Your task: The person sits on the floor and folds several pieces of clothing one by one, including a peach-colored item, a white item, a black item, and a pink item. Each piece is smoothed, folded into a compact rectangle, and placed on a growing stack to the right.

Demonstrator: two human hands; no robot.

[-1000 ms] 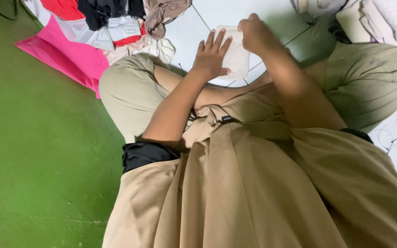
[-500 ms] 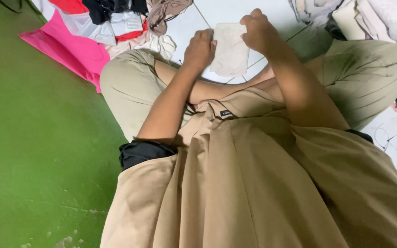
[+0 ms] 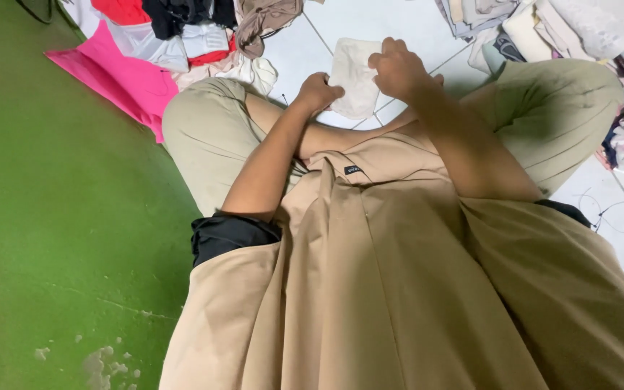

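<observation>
White cloth, small and folded (image 3: 352, 76), is held between the two hands in the upper middle of the frame, above the pale tiled floor (image 3: 406, 22). The left hand (image 3: 319, 92) is closed on the lower left edge of the cloth, its fingers curled into a loose fist around the fabric. The right hand (image 3: 399, 68) is clamped on the upper right edge, with the knuckles turned up and the fingertips hidden behind the cloth. The cloth hangs slightly creased between the two grips and is seen just in front of the crossed legs.

The legs are covered by olive-green trousers (image 3: 204, 130), with one knee shown at centre left and the other at the upper right. A long tan garment (image 3: 384, 289) fills the lower half of the frame, and black sleeve cuffs (image 3: 229, 235) are seen rolled up at the elbows.

A heap of mixed clothes (image 3: 182, 29) in red, black, white and brown is piled at the upper left, resting partly on a bright pink sheet (image 3: 120, 76) that is laid across the edge of a green mat (image 3: 52, 238). The mat takes up the whole left side of the frame, with pale scuffed patches near the lower left. A second pile of pale folded fabrics (image 3: 543, 25) is stacked at the upper right, well apart from the held cloth.
</observation>
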